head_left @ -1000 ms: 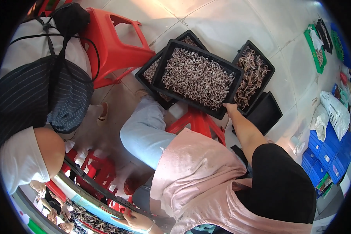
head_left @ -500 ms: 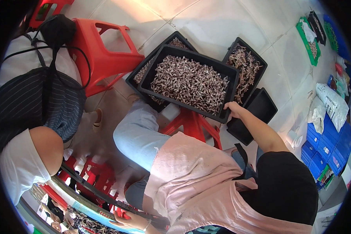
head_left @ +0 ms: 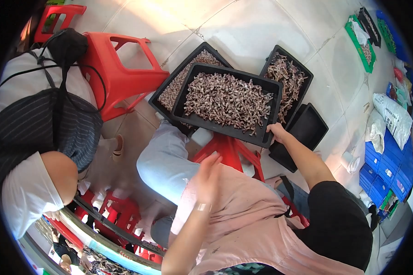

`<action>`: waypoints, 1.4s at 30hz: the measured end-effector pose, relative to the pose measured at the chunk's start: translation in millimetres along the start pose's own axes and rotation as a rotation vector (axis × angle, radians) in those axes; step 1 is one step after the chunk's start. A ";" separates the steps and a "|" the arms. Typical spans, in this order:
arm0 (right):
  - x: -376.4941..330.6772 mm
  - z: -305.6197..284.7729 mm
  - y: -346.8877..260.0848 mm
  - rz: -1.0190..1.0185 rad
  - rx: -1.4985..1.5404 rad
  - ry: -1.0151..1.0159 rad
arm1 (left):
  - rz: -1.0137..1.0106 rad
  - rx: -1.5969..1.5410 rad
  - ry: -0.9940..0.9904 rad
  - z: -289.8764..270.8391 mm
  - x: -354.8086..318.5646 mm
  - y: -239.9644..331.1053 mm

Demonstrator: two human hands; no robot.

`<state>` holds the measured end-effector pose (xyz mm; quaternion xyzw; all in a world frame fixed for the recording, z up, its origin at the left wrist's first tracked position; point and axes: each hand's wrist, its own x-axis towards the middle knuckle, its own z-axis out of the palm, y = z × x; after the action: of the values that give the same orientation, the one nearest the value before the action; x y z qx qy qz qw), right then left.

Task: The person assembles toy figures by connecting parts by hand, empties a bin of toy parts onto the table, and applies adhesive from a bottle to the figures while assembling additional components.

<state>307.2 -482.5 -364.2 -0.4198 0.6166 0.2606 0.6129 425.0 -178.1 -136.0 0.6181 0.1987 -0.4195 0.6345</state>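
Observation:
A black rectangular tray holds a heap of short brown-and-white pieces, possibly small mushrooms; their kind is unclear. My right hand grips its near right corner. My left hand, slightly blurred, is raised over my lap with its fingers stretched out and nothing in it. The tray rests partly over a second black tray of smaller pale brown pieces and above a red stool. To its right lies a black tray of longer, darker brown pieces.
Bare-bottomed black trays lie right of the stool. A person in a striped apron sits at left beside a red stool. Blue crates and white sacks stand at far right. A table edge runs along the lower left.
My left hand has risen from beside the table edge to above my lap. The heaped tray has shifted slightly right and down, uncovering more of the tray beneath; its heap looks sparser at the near right.

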 end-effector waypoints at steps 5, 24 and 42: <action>-13.6 15.7 -5.9 0.027 -0.006 0.005 | -0.672 -0.172 0.168 23.1 130.5 -60.5; -59.8 75.0 35.8 -0.194 0.280 0.103 | -0.714 0.250 0.684 -63.6 238.2 -101.2; -158.1 -3.0 -24.0 -0.679 -0.223 0.256 | -0.723 -0.293 -0.201 -52.1 125.7 -54.3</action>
<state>309.2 -466.0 -205.1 -0.6935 0.4819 0.0534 0.5329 468.2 -158.3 -274.6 0.3670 0.3979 -0.6413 0.5438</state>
